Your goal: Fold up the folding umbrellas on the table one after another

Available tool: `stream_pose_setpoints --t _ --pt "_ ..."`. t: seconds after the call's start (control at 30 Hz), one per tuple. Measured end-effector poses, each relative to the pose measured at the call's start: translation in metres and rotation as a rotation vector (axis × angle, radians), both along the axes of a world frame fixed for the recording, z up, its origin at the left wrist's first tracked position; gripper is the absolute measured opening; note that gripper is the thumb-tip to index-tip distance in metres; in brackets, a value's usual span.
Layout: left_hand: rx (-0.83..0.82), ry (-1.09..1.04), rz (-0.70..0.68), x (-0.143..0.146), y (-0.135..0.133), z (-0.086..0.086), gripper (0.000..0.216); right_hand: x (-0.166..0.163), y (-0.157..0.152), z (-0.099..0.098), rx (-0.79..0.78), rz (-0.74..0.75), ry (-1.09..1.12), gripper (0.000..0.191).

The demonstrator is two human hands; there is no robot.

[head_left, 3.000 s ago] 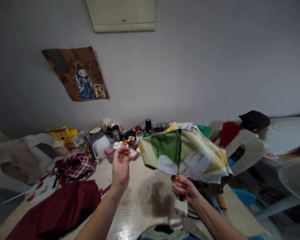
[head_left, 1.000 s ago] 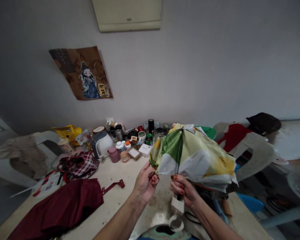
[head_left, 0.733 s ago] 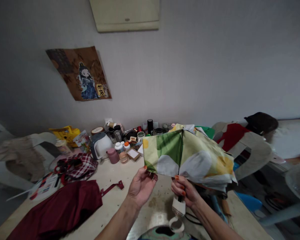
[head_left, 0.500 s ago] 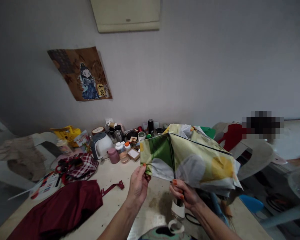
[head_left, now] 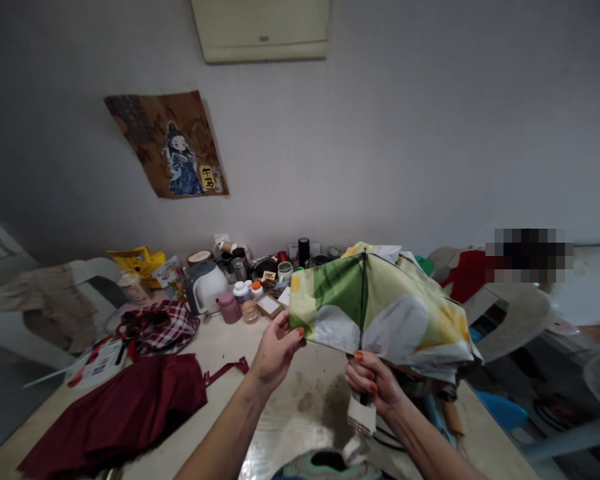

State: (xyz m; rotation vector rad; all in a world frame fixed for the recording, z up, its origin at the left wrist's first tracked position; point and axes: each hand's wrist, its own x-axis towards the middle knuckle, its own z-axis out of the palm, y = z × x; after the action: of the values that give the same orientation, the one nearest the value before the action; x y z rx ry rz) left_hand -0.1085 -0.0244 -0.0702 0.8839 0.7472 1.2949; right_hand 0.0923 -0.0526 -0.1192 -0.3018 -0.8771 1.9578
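Observation:
A folding umbrella (head_left: pixel 380 313) with a green, yellow and white canopy is held half-collapsed over the table. My right hand (head_left: pixel 373 383) is closed round its black shaft just above the pale handle (head_left: pixel 361 419). My left hand (head_left: pixel 276 348) pinches the left edge of the canopy fabric between thumb and fingers. A black rib runs down the middle of the canopy.
A dark red cloth (head_left: pixel 115 413) lies at the front left of the pale table (head_left: pixel 300 407). A plaid cloth (head_left: pixel 163 327), a white kettle (head_left: pixel 206 287) and several jars and cups crowd the back. Clothes hang over chairs at right (head_left: pixel 510 307) and left (head_left: pixel 45 307).
My left hand came from mid-air to the canopy's left edge and took hold of the fabric. The umbrella has turned slightly in my right hand, and the view shifted a little.

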Motion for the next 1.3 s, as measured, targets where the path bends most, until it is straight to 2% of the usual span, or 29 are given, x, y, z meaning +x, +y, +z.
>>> stream_pose_setpoints --t 0.07,0.17,0.23,0.33,0.43,0.6,0.67,0.77,0.93,1.0,1.07,1.2,1.3 --pt "0.080 -0.071 -0.063 0.004 -0.002 0.005 0.057 0.000 0.000 0.002 -0.009 -0.024 0.032 0.062" --pt "0.200 -0.030 0.016 0.012 -0.001 0.004 0.062 0.000 -0.001 0.002 -0.029 -0.090 0.104 0.059" --pt "0.194 0.059 0.095 0.020 0.000 0.001 0.047 -0.001 -0.002 0.000 -0.036 -0.103 0.121 0.058" --pt "0.156 0.205 0.261 0.032 0.000 -0.003 0.021 -0.003 -0.003 -0.004 -0.027 -0.030 0.083 0.059" --pt "0.194 0.385 0.377 0.037 0.002 -0.004 0.005 -0.005 -0.003 -0.006 -0.025 0.020 0.066 0.061" --pt "0.308 0.672 0.531 0.029 0.007 -0.007 0.015 -0.002 0.000 -0.005 -0.053 -0.094 0.108 0.058" --pt "0.325 0.672 0.592 0.028 0.007 -0.008 0.013 -0.001 0.001 -0.006 -0.068 -0.118 0.119 0.057" --pt "0.363 0.651 0.661 0.029 0.005 -0.008 0.008 -0.002 0.001 -0.007 -0.093 -0.071 0.152 0.057" --pt "0.638 0.729 0.693 0.032 0.001 -0.003 0.008 -0.005 -0.002 -0.003 -0.150 -0.124 0.244 0.054" --pt "0.680 0.748 0.676 0.031 0.000 -0.002 0.013 -0.005 -0.003 -0.002 -0.161 -0.120 0.255 0.054" --pt "0.631 0.742 0.616 0.031 0.000 -0.003 0.019 -0.006 -0.004 -0.001 -0.152 -0.061 0.219 0.057" --pt "0.344 0.680 0.455 0.033 -0.001 -0.007 0.027 -0.006 -0.004 -0.003 -0.126 -0.026 0.150 0.059" --pt "0.300 0.612 0.457 0.035 -0.002 -0.009 0.032 -0.006 -0.003 -0.006 -0.106 -0.048 0.145 0.058"
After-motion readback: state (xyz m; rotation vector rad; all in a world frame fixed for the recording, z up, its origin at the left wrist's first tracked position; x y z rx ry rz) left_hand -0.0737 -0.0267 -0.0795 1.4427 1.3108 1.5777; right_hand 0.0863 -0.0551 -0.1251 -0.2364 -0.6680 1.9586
